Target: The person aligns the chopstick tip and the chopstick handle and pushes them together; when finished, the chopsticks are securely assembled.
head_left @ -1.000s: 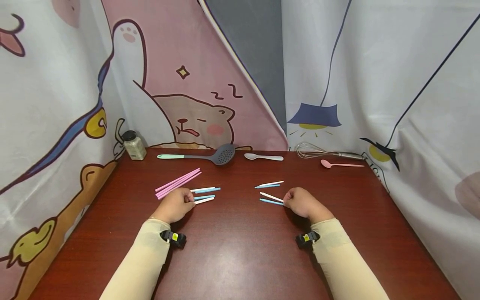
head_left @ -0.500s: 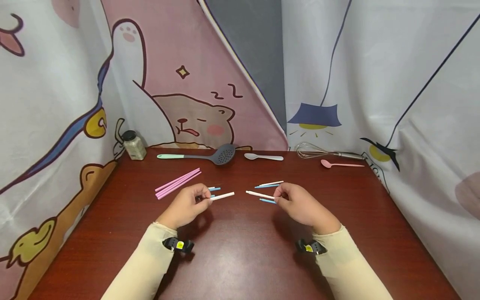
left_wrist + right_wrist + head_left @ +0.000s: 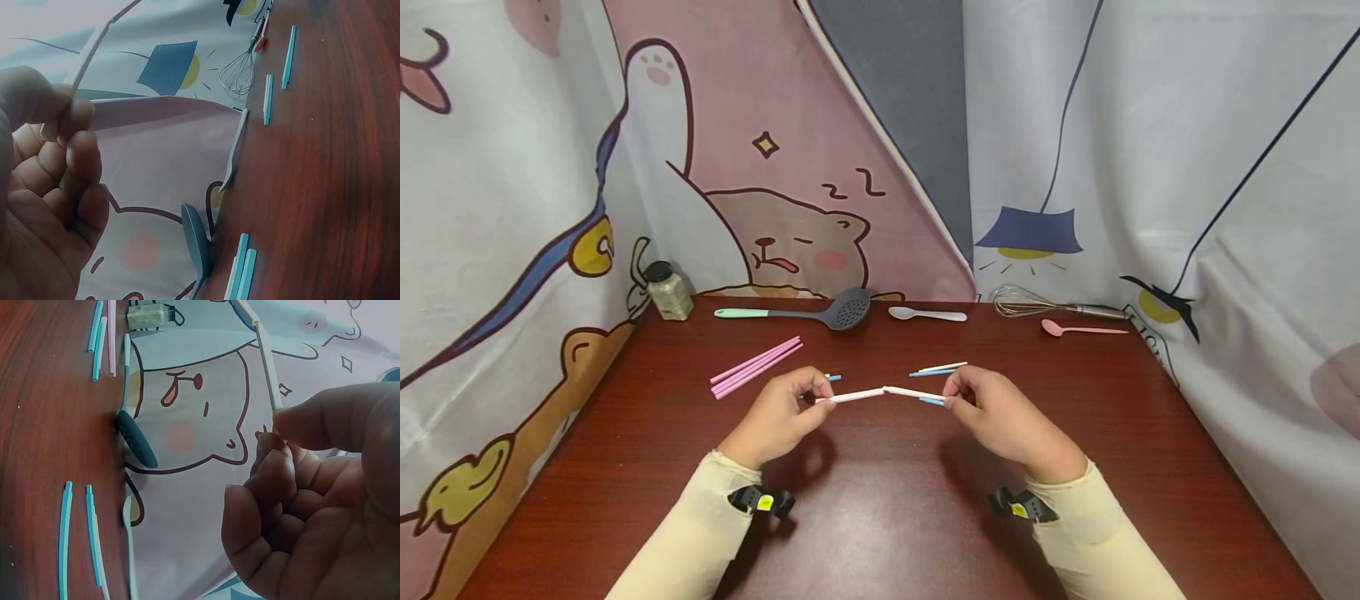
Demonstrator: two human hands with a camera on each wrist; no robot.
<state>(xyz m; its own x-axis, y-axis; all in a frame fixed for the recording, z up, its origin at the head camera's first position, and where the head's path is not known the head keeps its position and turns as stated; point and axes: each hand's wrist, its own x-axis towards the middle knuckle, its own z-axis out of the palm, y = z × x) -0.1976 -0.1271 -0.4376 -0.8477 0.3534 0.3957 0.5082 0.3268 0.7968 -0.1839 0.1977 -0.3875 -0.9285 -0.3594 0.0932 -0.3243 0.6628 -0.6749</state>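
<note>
The left white stick and the right white stick meet end to end in a shallow peak above a dark red bench, in front of a grey skimmer. A person's left hand, in front of the skimmer's handle, pinches the left white stick between thumb and fingers; the right hand, in front and to the skimmer's right, clamps the right white stick likewise. Also in front and to the skimmer's right, a near blue stick lies partly hidden in the head view, while a far blue stick rests beside a loose white stick. In front of the skimmer, 2 more blue sticks show in the left wrist view. Purple-pink sticks lie side by side before the skimmer's handle. A black-lidded jar stands to the skimmer's left; to its right lie a white spoon, a whisk and a pink spoon. Behind the skimmer hangs a printed curtain.
</note>
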